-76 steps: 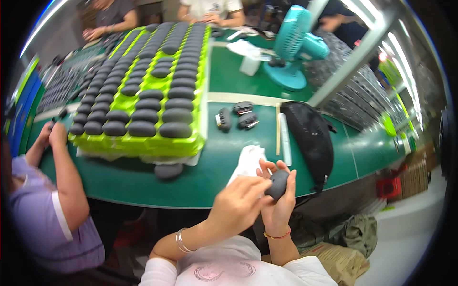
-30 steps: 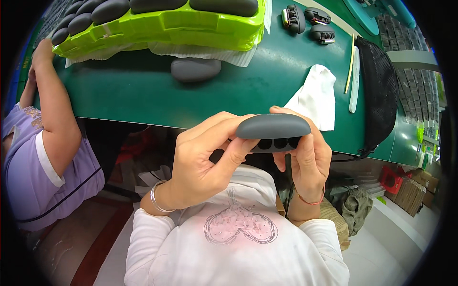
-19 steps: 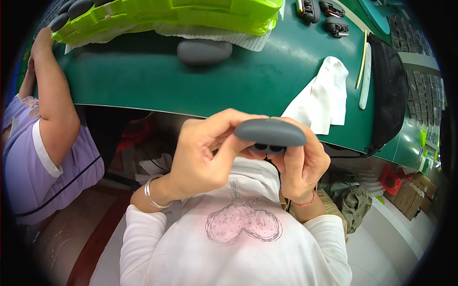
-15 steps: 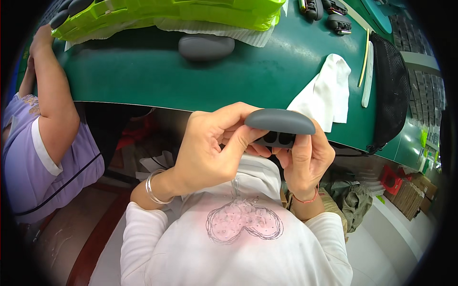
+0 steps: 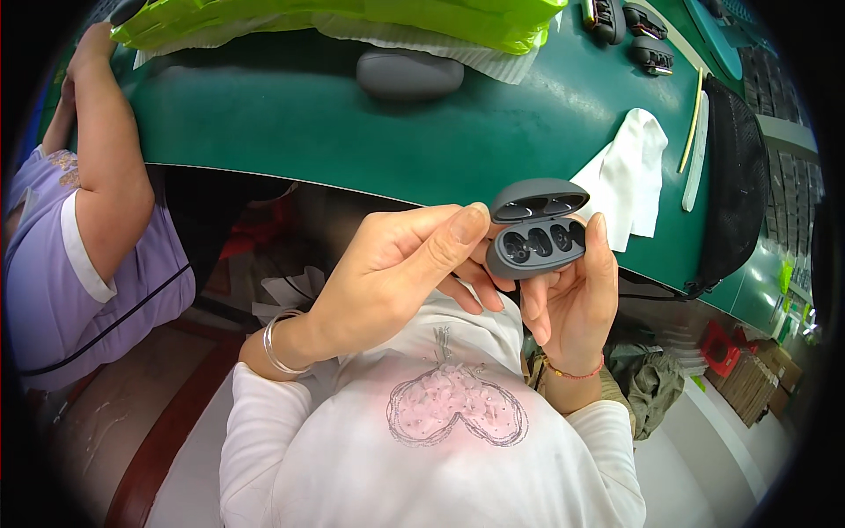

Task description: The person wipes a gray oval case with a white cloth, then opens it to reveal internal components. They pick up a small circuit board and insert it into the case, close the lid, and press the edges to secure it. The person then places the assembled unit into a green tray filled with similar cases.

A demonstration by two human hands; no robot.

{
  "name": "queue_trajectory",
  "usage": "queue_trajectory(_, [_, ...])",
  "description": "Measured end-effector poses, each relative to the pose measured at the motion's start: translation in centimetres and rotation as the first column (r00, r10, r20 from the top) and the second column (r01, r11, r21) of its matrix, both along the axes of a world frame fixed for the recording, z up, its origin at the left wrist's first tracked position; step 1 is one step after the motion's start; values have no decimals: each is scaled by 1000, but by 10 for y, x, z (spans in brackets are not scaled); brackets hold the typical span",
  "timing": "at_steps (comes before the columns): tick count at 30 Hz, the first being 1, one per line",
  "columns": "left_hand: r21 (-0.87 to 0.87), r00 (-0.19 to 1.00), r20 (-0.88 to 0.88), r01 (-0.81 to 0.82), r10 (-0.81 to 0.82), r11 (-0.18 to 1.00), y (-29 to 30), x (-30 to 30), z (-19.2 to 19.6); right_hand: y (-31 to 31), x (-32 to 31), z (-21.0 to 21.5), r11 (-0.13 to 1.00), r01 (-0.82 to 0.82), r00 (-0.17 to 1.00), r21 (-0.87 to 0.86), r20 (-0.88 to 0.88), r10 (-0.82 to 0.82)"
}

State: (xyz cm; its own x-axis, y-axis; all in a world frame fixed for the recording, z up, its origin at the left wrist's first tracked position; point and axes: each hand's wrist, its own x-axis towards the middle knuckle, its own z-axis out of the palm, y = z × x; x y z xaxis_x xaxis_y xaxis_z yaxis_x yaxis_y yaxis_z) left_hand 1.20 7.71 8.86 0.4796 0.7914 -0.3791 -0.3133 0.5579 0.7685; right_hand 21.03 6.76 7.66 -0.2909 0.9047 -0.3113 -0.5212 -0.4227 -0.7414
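Your right hand [image 5: 579, 308] grips the open grey case [image 5: 550, 264] in front of your chest, palm turned up, with the thumb raised along the case's right end and the fingers beneath. Your left hand [image 5: 387, 277] is at the case's left end, back of the hand up, thumb stretched toward the lid [image 5: 546, 188] and the other fingers curled low. You cannot tell from this view whether those fingers press on the case.

Compare with half a second ago: the lid then covered most of the interior, and your left thumb sat on the case's left end. The lid now stands tipped back, exposing a row of four dark wells [image 5: 539, 242], and the left thumb is at the lid's left edge. The right thumb has moved from the case's front to its right end.

Both forearms rise from the lower edge, elbows bent. Note bangles [image 5: 280, 345] on the left wrist and a red bracelet [image 5: 575, 373] on the right.

Beyond the hands, a white cloth [image 5: 638, 172] lies on the green tabletop [image 5: 264, 114]. A second case [image 5: 410, 75] lies just before the lime tray [image 5: 290, 16]. Farther right lies a black bag [image 5: 735, 180].
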Motion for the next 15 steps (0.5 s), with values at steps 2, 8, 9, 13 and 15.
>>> queue_trajectory(2, [5, 1000, 8, -8, 8, 1000, -1, -1, -1, 0, 1, -1, 1000, -9, 1000, -9, -15, 9])
queue_trajectory(8, [30, 995, 4, -96, 95, 995, -2, 5, -5, -4, -2, -7, 995, 25, 996, 93, 82, -32])
queue_trajectory(9, [49, 992, -6, -126, 126, 991, -2, 7, -8, -5, -4, -7, 993, 56, 994, 108, 88, -66])
queue_trajectory(13, [137, 993, -58, -92, 101, 986, 0, 9, -9, -7, -5, -6, 977, 55, 974, 208, 202, -97])
queue_trajectory(15, [106, 997, -49, -48, 53, 993, 1, 5, -6, -7, -5, -6, 970, 76, 981, 230, 155, -113])
